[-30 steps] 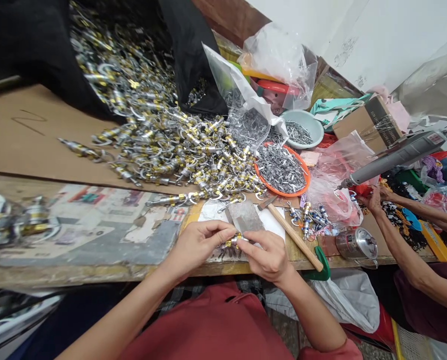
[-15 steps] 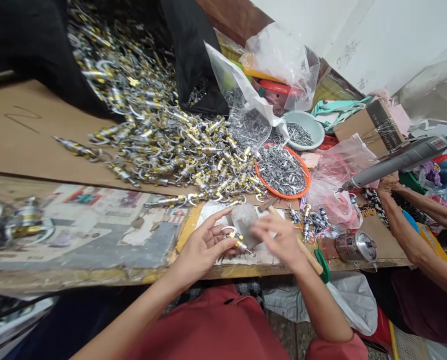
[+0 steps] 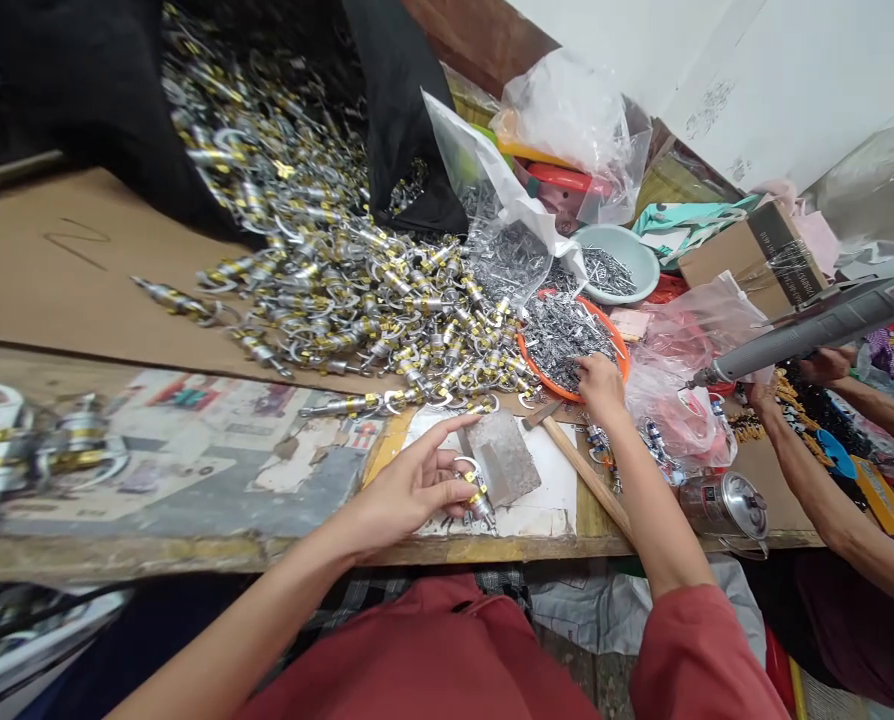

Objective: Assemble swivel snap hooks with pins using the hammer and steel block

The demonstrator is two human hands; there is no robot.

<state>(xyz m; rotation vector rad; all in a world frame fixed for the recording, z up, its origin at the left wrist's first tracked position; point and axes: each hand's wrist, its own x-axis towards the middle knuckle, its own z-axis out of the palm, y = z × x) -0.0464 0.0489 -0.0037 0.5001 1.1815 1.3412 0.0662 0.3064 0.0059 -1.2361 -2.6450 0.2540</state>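
My left hand (image 3: 417,490) is closed on a silver-and-gold metal piece with a curved ring (image 3: 478,494), like a key ring fitting. Just beyond its fingertips, a flat grey metal plate (image 3: 518,455) lies on white paper (image 3: 565,490). My right hand (image 3: 601,385) reaches over the front of an orange basket (image 3: 625,366), its fingers drawn together among small silver metal parts (image 3: 567,338). Whether one is between the fingertips is too small to tell. Under the right forearm passes the wooden handle of a hammer (image 3: 586,470).
A large heap of similar silver-and-gold pieces (image 3: 387,300) spills from a black bag (image 3: 411,120) onto cardboard (image 3: 49,290). Behind the basket stands a pale bowl (image 3: 646,270) of metal parts. At right are a grey electric screwdriver (image 3: 807,330), a metal can (image 3: 724,503) and a co-worker's arms (image 3: 814,480).
My right hand has moved from beside the left hand, forward and right, to the orange basket. My left hand keeps its piece, now tilted further downward. The view has shifted slightly.
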